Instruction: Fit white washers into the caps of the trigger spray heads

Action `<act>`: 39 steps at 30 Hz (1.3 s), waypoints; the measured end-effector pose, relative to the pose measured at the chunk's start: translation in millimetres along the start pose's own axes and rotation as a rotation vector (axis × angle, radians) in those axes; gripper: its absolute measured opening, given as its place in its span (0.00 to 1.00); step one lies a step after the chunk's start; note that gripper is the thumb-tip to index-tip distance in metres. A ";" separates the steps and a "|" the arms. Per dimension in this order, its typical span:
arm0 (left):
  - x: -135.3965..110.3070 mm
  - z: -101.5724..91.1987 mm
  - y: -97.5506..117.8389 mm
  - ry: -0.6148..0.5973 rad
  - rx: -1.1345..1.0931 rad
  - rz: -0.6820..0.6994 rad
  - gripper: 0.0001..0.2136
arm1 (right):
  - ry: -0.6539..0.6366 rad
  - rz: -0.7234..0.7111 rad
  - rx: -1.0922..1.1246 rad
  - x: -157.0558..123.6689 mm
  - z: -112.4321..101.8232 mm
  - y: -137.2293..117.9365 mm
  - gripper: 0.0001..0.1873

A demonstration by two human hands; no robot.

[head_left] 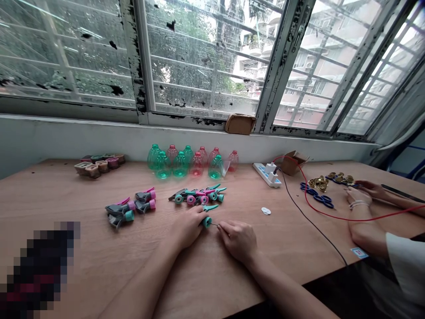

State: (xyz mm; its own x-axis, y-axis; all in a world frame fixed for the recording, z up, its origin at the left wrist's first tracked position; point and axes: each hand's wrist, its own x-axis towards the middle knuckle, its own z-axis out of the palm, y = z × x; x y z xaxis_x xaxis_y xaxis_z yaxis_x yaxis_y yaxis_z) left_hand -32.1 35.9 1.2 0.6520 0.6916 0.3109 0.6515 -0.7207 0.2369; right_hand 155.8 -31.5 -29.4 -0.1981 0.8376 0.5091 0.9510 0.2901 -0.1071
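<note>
My left hand (189, 226) is closed around a spray trigger head with a teal collar (207, 220), holding it just above the wooden table (99, 257). My right hand (237, 239) pinches a thin tube at the collar's end; the tube is too fine to see clearly. Right behind my hands lies a heap of trigger heads (199, 196) in grey, teal and pink. A smaller group of trigger heads (131, 207) lies to the left. Small green and red plastic bottles (189, 161) stand in a cluster near the wall.
Brown and pink caps (99, 164) sit at the back left. A white power strip (267, 173) with red and black cables, a small cardboard box (294, 161), and blue and gold parts (320, 188) lie to the right, where another person's hands (360, 197) rest.
</note>
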 end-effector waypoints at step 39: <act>-3.8 1.9 -8.9 0.025 -0.080 0.078 0.09 | 0.045 -0.073 0.100 -3.3 4.7 8.8 0.16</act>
State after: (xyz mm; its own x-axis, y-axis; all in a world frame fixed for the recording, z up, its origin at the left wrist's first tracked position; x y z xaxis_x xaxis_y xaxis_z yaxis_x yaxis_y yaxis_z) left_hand -39.7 39.8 -3.8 0.6889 0.6327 0.3537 0.5654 -0.7744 0.2838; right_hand 163.7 -29.5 -36.1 -0.2527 0.7917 0.5562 0.9055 0.3960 -0.1523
